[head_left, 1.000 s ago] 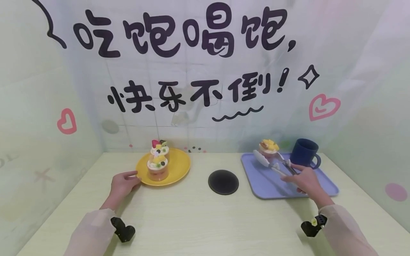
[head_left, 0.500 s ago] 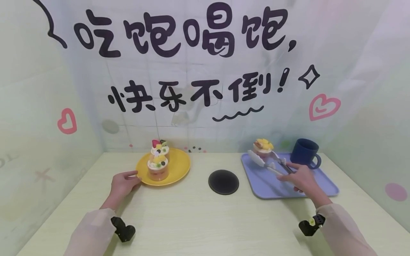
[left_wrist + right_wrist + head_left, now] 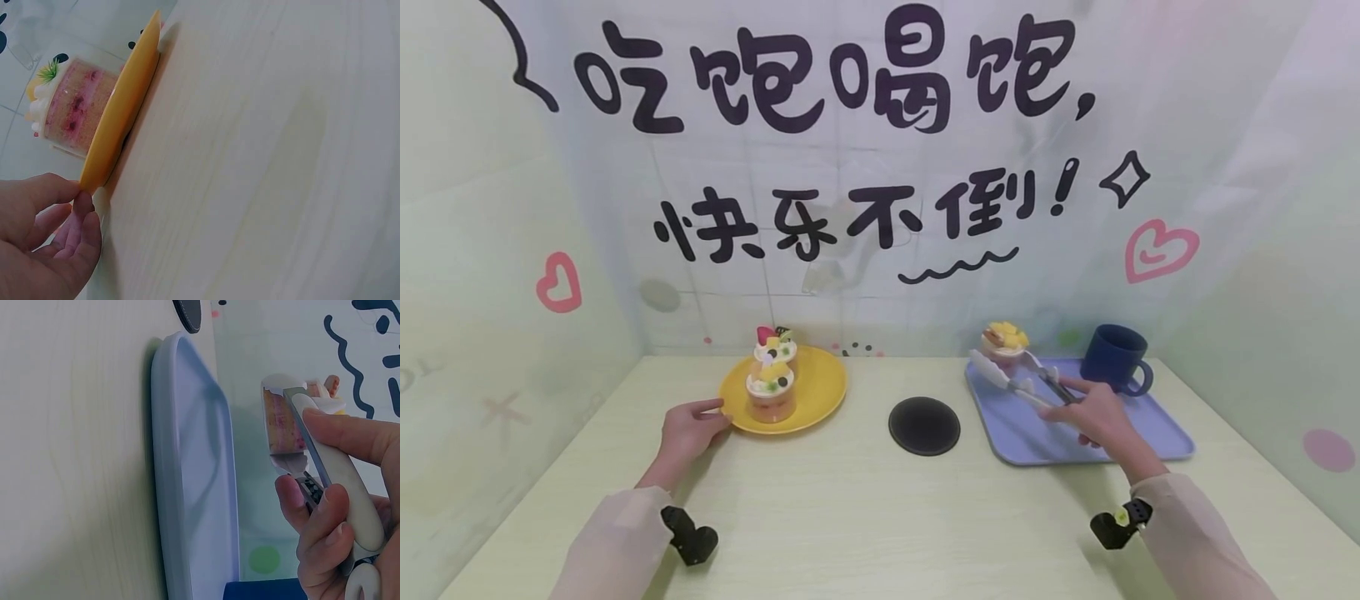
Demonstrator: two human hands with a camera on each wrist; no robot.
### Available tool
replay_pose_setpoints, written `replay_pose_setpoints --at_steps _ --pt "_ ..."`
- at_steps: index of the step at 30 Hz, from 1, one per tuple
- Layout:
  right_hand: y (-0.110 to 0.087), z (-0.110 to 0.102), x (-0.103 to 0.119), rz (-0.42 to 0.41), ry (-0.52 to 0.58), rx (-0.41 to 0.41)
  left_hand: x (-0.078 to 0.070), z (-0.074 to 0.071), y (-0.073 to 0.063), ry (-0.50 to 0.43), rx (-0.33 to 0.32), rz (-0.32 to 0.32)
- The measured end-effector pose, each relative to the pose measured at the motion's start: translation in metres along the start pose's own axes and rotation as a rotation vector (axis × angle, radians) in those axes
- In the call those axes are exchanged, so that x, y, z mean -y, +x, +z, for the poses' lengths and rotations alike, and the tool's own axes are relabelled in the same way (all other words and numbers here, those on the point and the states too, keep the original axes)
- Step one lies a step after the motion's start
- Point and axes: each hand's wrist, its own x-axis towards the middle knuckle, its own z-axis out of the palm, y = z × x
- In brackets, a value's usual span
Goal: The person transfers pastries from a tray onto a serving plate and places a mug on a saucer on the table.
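Between thumb and fingers, my left hand (image 3: 694, 432) pinches the near-left rim of a yellow plate (image 3: 822, 387). On that plate stand two fruit-topped dessert cups, a front cup (image 3: 771, 403) and a back cup (image 3: 786, 353) partly behind it. The left wrist view shows pink layered cake (image 3: 78, 106) inside one of them. My right hand (image 3: 1099, 415) grips white-and-grey food tongs (image 3: 990, 369). Their jaws hold a third dessert cup (image 3: 1004, 337), topped with yellow fruit pieces, raised above the far left corner of a lilac tray (image 3: 1026, 437). In the right wrist view this cup (image 3: 276, 425) hangs clear of the tray.
A dark blue mug (image 3: 1108, 358) stands at the tray's back right. Between plate and tray lies a round black coaster (image 3: 924, 426) on the pale wooden table (image 3: 880, 517). Printed wall sheets (image 3: 865, 275) close off the back and sides.
My right hand, the tongs and the gripped dessert cup have moved left over the tray, the cup also rising slightly. The left hand and plate stay where they were.
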Motion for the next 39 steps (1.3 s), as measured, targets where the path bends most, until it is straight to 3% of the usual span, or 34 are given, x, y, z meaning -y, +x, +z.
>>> replay_pose_setpoints --at_steps 22,39 --pt "0.003 0.012 0.012 -0.083 0.004 0.008 0.002 -0.001 0.001 -0.006 -0.003 0.013" --pt "0.005 0.02 0.021 -0.074 0.032 0.028 0.0 0.0 -0.001 -0.003 -0.001 0.002"
